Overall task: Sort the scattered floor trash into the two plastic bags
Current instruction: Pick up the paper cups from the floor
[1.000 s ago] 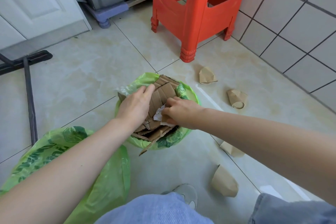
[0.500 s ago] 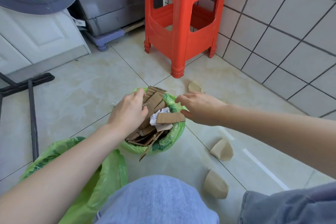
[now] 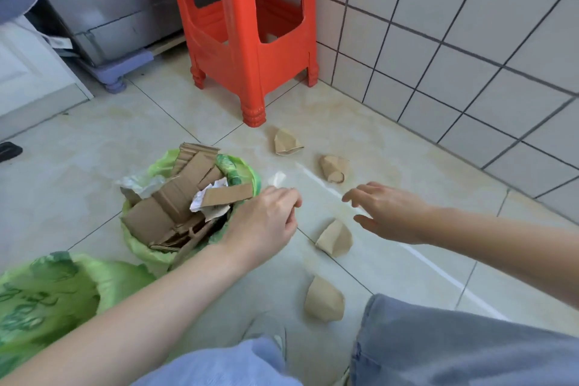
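Observation:
A green plastic bag (image 3: 138, 244) stands on the floor stuffed with cardboard pieces (image 3: 175, 200) and crumpled white paper (image 3: 205, 194). A second green bag (image 3: 47, 298) lies at the lower left. Several crushed brown paper cups lie on the tiles: one (image 3: 285, 142) near the stool, one (image 3: 334, 168) further right, one (image 3: 335, 238) between my hands, one (image 3: 324, 299) by my knee. My left hand (image 3: 266, 222) hovers at the full bag's right edge, fingers loosely curled and empty. My right hand (image 3: 388, 213) is open, fingers spread, above the floor just right of the middle cup.
A red plastic stool (image 3: 250, 31) stands at the back beside the tiled wall (image 3: 454, 41). A grey washing machine (image 3: 106, 0) on a purple stand is behind left. My knees in blue jeans (image 3: 454, 345) fill the bottom edge.
Both hands have left the cardboard in the bag and moved right, towards the cups on the floor. The view has swung right, bringing the cups and wall into sight.

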`<state>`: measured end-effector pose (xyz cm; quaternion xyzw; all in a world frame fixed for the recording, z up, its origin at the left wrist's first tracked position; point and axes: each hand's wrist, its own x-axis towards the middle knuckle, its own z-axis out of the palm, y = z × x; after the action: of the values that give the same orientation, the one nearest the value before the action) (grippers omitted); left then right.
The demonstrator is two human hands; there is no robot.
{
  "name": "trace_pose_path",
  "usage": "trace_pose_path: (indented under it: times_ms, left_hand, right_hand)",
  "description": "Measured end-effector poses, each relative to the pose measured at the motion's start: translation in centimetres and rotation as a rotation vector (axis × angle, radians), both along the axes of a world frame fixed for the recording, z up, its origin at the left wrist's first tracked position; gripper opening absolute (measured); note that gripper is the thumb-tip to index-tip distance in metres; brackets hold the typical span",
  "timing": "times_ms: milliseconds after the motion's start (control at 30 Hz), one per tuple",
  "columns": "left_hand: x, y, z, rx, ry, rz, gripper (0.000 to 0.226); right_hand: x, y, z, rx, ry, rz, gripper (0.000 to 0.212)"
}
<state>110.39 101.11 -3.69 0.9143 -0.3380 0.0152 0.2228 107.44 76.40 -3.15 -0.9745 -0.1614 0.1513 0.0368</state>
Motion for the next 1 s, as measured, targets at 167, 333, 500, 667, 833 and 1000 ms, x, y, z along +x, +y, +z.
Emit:
trace_pose_path:
  times_ms: [167, 333, 500, 667, 833, 1000]
  left_hand:
    - [-1.8, -2.9, -5.2, 0.264, 0.248, -0.187, 0.029]
    - [-2.9, -4.3, -11.3, 0.510, 0.373, -0.390, 0.042]
    - [-4.2, -5.9, -15.8, 0.557, 0.383, -0.513, 0.064]
    - [-4.5, -7.2, -18.3, 0.576, 0.408, -0.534, 0.081]
    - [-4.2, -7.4, -20.5, 0.623, 0.342, -0.602, 0.084]
    - [-4.0, -7.2, -21.6, 0.678, 0.306, -0.565, 0.077]
  right_hand:
    - [-1.6, -2.4, -4.8, 0.067, 0.084, -0.095, 0.042]
    - [-1.3, -3.3, -10.4, 0.105, 0.178, -0.189, 0.047]
    - [-0.1, -2.6, -15.4, 0.119, 0.288, -0.345, 0.059]
    - [1.0, -1.3, -18.7, 0.178, 0.311, -0.426, 0.081]
    - [1.3, 0.2, -20.4, 0.100, 0.330, -0.345, 0.083]
    - [1.2, 0.5, -21.5, 0.025, 0.338, -0.310, 0.072]
